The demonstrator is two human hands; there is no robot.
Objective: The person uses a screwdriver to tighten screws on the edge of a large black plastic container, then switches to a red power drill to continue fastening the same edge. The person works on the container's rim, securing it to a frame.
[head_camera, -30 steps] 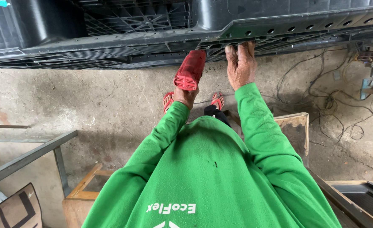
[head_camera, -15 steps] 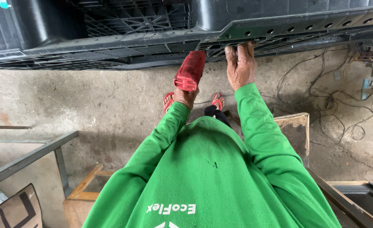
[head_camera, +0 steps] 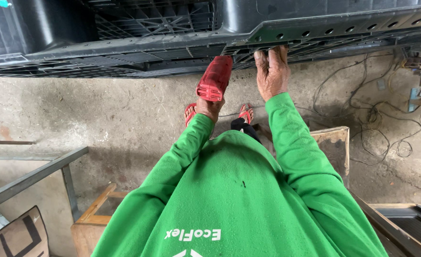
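Pallet: we see a large black plastic pallet (head_camera: 182, 43) filling the top of the head view, its ribbed underside and long edge rail with a row of round holes turned toward us.
Floor: bare, stained concrete floor (head_camera: 101, 114) lies below the pallet, with loose cables (head_camera: 381, 119) trailing at its right side.
Frames: a wooden frame (head_camera: 336, 143) stands on the floor near our right sleeve; a metal bar (head_camera: 29, 178) crosses the lower left.
Sleeves: both our arms wear green sleeves (head_camera: 291, 143).
Right hand: our right hand (head_camera: 273, 74) lies against the pallet's edge rail, fingers bent over the rail, so its grip is closed on the pallet.
Left hand: our left hand (head_camera: 209, 107) is wrapped around the base of a red power tool (head_camera: 215, 78); its grip is closed on it.
Tool: its nose points up, touching the pallet's underside just left of the right hand.
Feet: red sandals (head_camera: 246, 113) show on the floor between our arms.
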